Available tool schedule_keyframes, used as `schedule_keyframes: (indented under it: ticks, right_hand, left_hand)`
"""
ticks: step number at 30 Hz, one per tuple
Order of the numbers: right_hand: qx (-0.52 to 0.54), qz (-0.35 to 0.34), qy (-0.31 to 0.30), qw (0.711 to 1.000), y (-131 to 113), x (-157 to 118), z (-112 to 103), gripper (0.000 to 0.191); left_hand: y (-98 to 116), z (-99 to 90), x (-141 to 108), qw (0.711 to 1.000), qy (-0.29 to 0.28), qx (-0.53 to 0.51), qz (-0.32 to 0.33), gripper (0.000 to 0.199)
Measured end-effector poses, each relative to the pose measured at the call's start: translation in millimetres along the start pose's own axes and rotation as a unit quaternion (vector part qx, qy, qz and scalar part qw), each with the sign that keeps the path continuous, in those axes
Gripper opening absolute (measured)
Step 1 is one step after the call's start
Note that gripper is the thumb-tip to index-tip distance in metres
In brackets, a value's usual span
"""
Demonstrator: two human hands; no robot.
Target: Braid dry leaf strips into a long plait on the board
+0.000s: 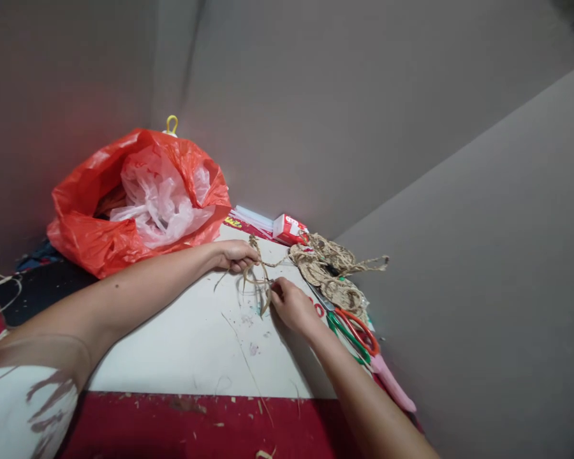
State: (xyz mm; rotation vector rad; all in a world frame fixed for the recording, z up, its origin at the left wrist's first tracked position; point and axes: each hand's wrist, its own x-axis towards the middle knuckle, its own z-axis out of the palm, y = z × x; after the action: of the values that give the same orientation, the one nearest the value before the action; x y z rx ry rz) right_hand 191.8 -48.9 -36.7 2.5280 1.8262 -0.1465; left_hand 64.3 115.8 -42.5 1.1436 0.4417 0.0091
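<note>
Near the middle of the white board, my left hand is closed around a thin braided straw cord. Just to its right and nearer to me, my right hand is pinched at loose straw strands that hang from the cord. Its fingertips are partly hidden. The strands form loops between the two hands. A length of cord runs right toward a pile of coiled braided straw.
A red plastic bag holding clear plastic stands at the back left. On the right lie green-handled and orange-handled scissors and a pink handle. A red and white box sits by the grey wall.
</note>
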Motion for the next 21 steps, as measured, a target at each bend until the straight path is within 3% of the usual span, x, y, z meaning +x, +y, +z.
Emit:
schedule_keyframes:
  ticks: [5,9,13,15,17,19,21]
  right_hand:
    - [-0.015,0.051,0.019,0.998,4,8,-16,0.017]
    - [-0.009,0.082,0.042,0.996,7,-12,-34,0.020]
    - [0.058,-0.032,0.001,0.998,-39,-62,-23,0.013]
    - [0.143,-0.206,-0.002,0.968,-64,-86,-8,0.020]
    - [0.143,-0.334,0.029,0.931,-77,-101,6,0.037]
    - [0.116,-0.354,0.038,0.927,-74,-101,16,0.023]
    - [0.079,-0.288,0.042,0.953,-59,-91,17,0.018]
  left_hand:
    - [1,-4.8,-3,1.000,-0.002,0.005,0.002,0.028]
    - [2,-10.1,-3,1.000,-0.012,0.002,-0.001,0.024]
    - [2,-14.0,-1,1.000,-0.023,0.000,-0.004,0.017]
    - [2,-15.1,0,1.000,-0.026,0.001,-0.008,0.018]
    - [2,-15.8,1,1.000,-0.024,0.002,-0.008,0.021]
    - [2,-16.0,1,1.000,-0.022,0.004,-0.005,0.024]
    - [3,-15.9,1,1.000,-0.020,0.007,-0.003,0.025]
